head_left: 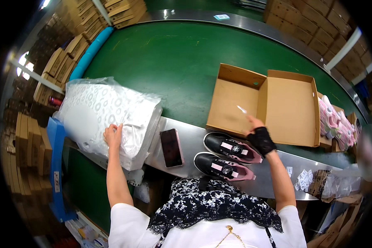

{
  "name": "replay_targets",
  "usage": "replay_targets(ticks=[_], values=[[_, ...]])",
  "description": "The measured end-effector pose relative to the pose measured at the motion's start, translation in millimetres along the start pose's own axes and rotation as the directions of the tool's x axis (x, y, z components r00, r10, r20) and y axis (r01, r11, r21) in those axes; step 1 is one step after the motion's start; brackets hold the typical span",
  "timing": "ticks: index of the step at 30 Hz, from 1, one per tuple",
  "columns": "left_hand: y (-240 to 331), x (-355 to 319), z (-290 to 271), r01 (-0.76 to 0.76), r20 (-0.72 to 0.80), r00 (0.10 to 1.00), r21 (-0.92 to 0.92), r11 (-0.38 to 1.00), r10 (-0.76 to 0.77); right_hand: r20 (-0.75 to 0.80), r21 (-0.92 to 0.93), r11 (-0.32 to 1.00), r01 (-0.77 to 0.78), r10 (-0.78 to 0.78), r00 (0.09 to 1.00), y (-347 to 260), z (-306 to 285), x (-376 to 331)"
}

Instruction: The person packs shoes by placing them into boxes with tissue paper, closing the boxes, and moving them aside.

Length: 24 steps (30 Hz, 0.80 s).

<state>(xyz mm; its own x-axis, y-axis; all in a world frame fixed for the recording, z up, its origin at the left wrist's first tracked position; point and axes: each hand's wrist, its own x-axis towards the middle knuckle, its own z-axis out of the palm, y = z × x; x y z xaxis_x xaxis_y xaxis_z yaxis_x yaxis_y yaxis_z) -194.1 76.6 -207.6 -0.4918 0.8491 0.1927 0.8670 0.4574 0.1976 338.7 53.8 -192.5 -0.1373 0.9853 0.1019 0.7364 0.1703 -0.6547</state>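
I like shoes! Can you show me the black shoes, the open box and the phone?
black shoes point(231, 148): head view, top of the farther shoe.
open box point(229, 103): head view, bare inside floor of the left half.
phone point(171, 147): head view, middle of its dark screen.

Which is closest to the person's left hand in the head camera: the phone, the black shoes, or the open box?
From the left hand, resting on the paper stack:
1. Phone, just to its right.
2. Black shoes, farther right.
3. Open box, farthest, up and right.

Small white item at right hand point(258, 134) fingertips: blurred, can't ID. Pink shoes point(334, 122) at 3 o'clock partly behind open box point(265, 103) flap, edge-warped.
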Motion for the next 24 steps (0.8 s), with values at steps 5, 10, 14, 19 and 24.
replay_targets(ticks=[5,10,14,19,24], values=[[-45,20,-4,0.065,0.098,0.994,-0.266,0.962,-0.04,0.392,-0.258,0.959,0.12,-0.01,0.92,-4,57,20],[-71,63,-81,-0.391,-0.578,0.772,-0.107,0.914,0.262,0.318,-0.189,0.973,0.136,-0.07,0.945,6,63,15],[70,25,-148,-0.544,-0.451,0.827,-0.496,0.676,0.335,0.309,-0.169,0.98,0.101,-0.045,0.95,-29,45,10],[243,-73,-114,-0.331,-0.114,0.824,-0.892,0.308,0.555,0.214,0.524,0.85,0.06,-0.2,0.956,-91,11,3],[357,-124,-77,0.117,0.117,0.544,-0.991,0.063,0.831,-0.164,0.921,0.385,-0.057,0.516,0.841,-61,-26,5]])
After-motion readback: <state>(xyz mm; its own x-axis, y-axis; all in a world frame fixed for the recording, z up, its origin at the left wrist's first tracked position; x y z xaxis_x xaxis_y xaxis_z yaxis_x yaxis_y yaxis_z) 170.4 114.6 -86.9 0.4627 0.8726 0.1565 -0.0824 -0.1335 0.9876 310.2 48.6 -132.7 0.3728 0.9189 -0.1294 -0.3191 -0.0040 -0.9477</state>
